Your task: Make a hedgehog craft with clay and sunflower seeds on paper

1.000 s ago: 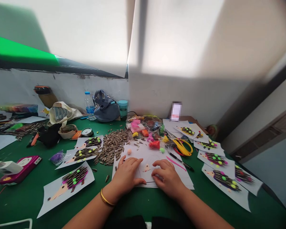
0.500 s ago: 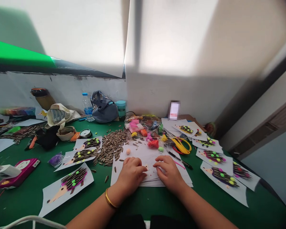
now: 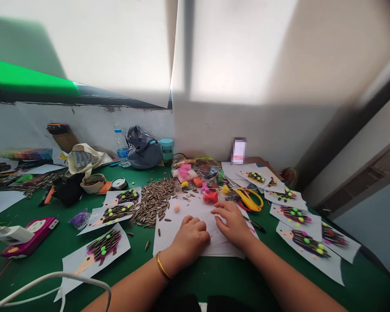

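White sheets (image 3: 165, 238) stacked on the green tabletop (image 3: 198, 277), square in front of the person, near edge running left to right; faint pencil sketch (image 3: 213, 229) visible in the gap between the hands, its short leg marks toward the person, rest partly covered, so long axis and facing cannot be told. Left hand (image 3: 192, 237) on the paper, fingers curled in; cannot tell whether they pinch anything. Right hand (image 3: 229, 223) at the sketch's other side, fingers spread apart, nothing seen between them. Red packet (image 3: 210, 197) just past its fingertips; black pen (image 3: 257, 225) to its right, slanting near-right. Peach ball (image 3: 177, 208) and seed heap (image 3: 154, 197) beyond left hand
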{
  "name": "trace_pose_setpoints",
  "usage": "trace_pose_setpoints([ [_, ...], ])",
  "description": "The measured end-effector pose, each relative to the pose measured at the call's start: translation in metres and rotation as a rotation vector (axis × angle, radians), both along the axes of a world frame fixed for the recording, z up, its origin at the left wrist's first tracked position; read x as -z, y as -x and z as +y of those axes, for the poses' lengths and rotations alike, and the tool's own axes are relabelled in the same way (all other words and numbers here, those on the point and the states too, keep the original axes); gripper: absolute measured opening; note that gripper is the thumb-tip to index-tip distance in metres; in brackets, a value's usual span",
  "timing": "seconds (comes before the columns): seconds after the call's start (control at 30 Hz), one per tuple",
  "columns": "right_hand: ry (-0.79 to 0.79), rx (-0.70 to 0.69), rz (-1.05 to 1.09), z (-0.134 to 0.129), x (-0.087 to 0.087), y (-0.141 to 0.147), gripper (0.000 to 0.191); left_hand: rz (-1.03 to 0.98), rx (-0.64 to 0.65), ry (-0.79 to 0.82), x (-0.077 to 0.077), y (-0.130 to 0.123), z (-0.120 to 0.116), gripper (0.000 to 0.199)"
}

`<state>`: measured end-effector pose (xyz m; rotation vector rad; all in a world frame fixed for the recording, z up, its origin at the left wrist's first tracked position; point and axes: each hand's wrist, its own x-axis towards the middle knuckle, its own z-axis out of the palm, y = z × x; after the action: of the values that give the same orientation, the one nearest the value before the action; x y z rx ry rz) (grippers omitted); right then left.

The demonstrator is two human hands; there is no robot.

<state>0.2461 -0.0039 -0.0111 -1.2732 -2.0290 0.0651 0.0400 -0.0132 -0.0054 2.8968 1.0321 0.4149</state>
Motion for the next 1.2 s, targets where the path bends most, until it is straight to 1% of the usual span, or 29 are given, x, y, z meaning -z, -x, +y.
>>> trace_pose_setpoints([
  [0.1,-0.01,0.095,-0.123,0.025,-0.006,-0.001,0.03,0.042,0.015,-0.086,0.004,0.0,-0.002,0.015],
  [0.2,-0.007,0.16,-0.231,0.048,-0.006,0.002,0.033,0.063,0.014,-0.107,0.005,0.0,-0.004,0.013],
  [0.3,-0.022,0.175,-0.274,0.063,-0.003,0.007,0.029,0.055,0.01,-0.068,0.004,0.002,-0.004,0.013],
  [0.4,-0.03,0.179,-0.274,0.068,-0.002,0.01,0.023,0.015,-0.006,0.033,0.001,0.007,-0.003,0.013],
  [0.5,-0.033,0.195,-0.26,0.064,-0.006,0.009,0.02,-0.038,0.006,0.129,-0.005,0.012,-0.003,0.018],
  [0.63,-0.071,0.188,-0.135,0.051,-0.011,0.005,0.02,-0.089,0.003,0.138,-0.007,0.013,-0.004,0.016],
  [0.77,-0.06,0.152,0.008,0.035,-0.004,0.0,0.02,-0.106,-0.002,0.101,-0.002,0.009,-0.001,0.01],
  [0.9,-0.012,0.101,0.083,0.022,0.002,-0.002,0.017,-0.059,0.025,-0.005,0.001,0.005,-0.002,0.011],
  [1.0,0.011,0.071,0.154,0.013,0.0,0.0,0.015,0.0,0.015,-0.096,0.002,0.003,-0.006,0.011],
  [1.1,0.03,0.029,0.212,0.004,-0.004,0.005,0.014,0.02,0.007,-0.138,0.004,0.003,-0.011,0.009],
  [1.2,0.046,0.003,0.247,-0.005,-0.006,0.008,0.014,-0.073,-0.039,-0.128,0.003,0.004,-0.014,0.01],
])
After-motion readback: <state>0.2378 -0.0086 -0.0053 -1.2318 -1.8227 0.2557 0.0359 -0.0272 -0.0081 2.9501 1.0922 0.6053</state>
